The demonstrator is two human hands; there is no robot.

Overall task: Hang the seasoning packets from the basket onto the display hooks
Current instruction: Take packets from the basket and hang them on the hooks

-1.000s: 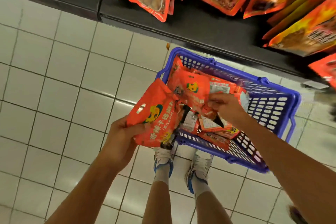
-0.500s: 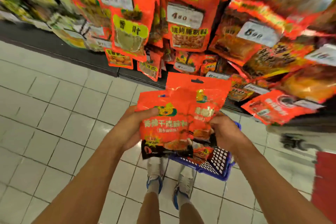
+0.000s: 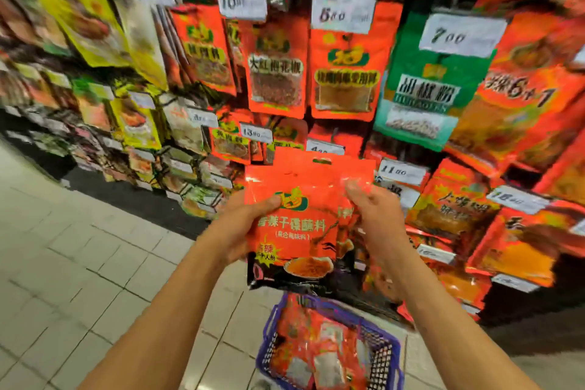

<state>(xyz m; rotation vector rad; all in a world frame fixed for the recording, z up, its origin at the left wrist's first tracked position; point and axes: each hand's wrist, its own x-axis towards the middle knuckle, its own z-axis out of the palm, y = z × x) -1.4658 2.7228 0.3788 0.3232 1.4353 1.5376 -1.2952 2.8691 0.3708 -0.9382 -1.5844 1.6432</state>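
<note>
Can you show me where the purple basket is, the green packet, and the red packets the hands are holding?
purple basket [image 3: 394, 355]: head view, its right rim.
green packet [image 3: 433, 85]: head view, its label middle.
red packets [image 3: 300, 225]: head view, front packet's printed face.

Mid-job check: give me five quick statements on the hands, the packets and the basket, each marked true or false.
1. Both hands hold red packets. True: left hand, right hand.
2. The basket is empty. False: packets lie in it.
3. The basket is blue. True.
4. The held packets already hang on a hook. False: they are in the hands, in front of the display.
5. The green packet hangs left of the hands. False: it hangs up to the right.
</note>
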